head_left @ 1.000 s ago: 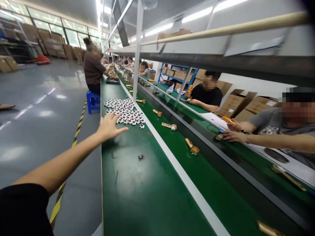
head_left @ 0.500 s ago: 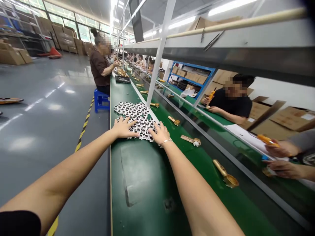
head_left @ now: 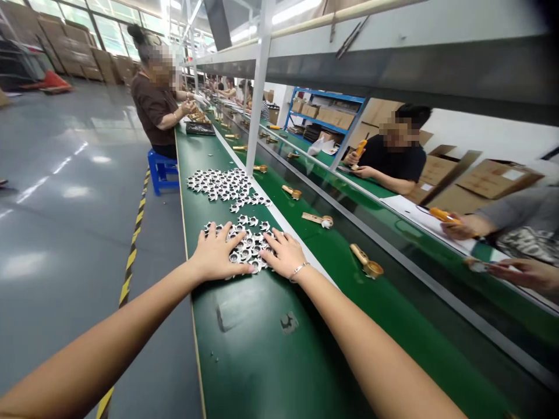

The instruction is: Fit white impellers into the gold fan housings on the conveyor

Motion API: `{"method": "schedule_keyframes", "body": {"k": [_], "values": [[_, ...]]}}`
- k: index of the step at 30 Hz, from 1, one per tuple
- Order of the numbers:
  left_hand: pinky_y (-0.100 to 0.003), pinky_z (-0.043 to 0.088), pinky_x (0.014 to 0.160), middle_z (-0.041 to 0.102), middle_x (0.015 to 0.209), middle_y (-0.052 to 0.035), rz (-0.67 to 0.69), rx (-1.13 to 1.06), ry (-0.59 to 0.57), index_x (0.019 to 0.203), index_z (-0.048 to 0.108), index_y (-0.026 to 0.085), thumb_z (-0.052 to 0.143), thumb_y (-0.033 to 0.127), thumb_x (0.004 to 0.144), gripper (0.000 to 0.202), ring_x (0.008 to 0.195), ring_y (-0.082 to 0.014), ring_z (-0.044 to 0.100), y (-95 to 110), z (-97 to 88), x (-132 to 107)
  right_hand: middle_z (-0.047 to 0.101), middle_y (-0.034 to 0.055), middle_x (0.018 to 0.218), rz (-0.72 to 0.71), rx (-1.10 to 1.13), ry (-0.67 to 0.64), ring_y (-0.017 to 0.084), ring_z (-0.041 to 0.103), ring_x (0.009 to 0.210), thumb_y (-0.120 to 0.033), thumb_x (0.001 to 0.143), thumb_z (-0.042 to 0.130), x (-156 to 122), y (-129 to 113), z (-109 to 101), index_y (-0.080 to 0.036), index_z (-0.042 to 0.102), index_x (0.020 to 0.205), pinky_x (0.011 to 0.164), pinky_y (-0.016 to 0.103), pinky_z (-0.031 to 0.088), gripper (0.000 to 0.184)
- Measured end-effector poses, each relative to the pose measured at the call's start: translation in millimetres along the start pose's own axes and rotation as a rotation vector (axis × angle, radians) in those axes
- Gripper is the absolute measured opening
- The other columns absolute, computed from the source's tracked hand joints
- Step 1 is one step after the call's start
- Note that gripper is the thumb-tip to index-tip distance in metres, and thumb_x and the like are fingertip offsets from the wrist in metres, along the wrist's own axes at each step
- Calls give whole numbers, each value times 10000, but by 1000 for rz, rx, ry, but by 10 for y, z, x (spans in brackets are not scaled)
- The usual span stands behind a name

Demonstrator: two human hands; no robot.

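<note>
Both hands rest palm-down, fingers spread, on a near cluster of small silver-and-black parts (head_left: 247, 247) lying on the green belt (head_left: 244, 361). The left hand (head_left: 216, 254) covers the cluster's left edge and the right hand (head_left: 283, 254) its right edge; neither grips anything. A larger heap of like parts (head_left: 218, 183) lies farther along, apart, beside a white post (head_left: 257, 105). Gold-coloured pieces (head_left: 367, 262) lie on the neighbouring lane.
</note>
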State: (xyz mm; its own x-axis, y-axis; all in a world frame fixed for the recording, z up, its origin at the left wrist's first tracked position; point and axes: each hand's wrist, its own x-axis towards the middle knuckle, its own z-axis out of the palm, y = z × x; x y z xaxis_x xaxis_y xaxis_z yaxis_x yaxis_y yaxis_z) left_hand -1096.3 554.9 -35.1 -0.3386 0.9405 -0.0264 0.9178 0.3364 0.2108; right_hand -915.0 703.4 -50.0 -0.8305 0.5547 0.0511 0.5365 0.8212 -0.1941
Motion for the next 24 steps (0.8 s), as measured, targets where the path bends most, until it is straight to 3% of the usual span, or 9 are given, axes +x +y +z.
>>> {"method": "schedule_keyframes", "body": {"k": [6,13,17,21,24], "values": [[-726,80,1138,143,1679,-127,110,-26,-17,1559,284,395,454,972,600,1132,1488,-562,16,695,231,-843,281,103,1629,22,8,-58,349,302,1458,-543,969,525,-1324,33,-121,-277,393,1519,1163,615,250,624],[-762,131,1110,168,1676,-119,290,-26,-22,1547,319,400,449,960,623,1088,1477,-580,49,1506,540,-1829,230,92,1662,154,89,-100,380,213,1496,-599,972,454,-3019,19,-236,-260,364,1557,1187,586,211,683],[-779,159,1094,177,1666,-162,376,-8,-49,1557,323,343,431,966,624,1127,1467,-596,50,1979,677,-2309,296,89,1639,215,168,-101,373,266,1481,-549,951,545,-3781,-25,-333,-273,430,1518,1176,613,233,641],[-787,198,1081,203,1657,-171,437,16,-61,1561,323,328,466,931,655,1098,1459,-595,113,2323,712,-2583,393,94,1580,338,237,46,344,304,1470,-453,966,580,-4369,-56,-567,-239,577,1372,1169,664,194,458],[-776,224,1085,150,1670,-161,490,27,2,1596,197,321,444,825,780,990,1476,-554,142,2337,614,-2690,394,119,1578,534,258,279,335,244,1497,-431,1011,471,-5134,-128,-896,-211,622,1323,1200,633,130,411]]}}
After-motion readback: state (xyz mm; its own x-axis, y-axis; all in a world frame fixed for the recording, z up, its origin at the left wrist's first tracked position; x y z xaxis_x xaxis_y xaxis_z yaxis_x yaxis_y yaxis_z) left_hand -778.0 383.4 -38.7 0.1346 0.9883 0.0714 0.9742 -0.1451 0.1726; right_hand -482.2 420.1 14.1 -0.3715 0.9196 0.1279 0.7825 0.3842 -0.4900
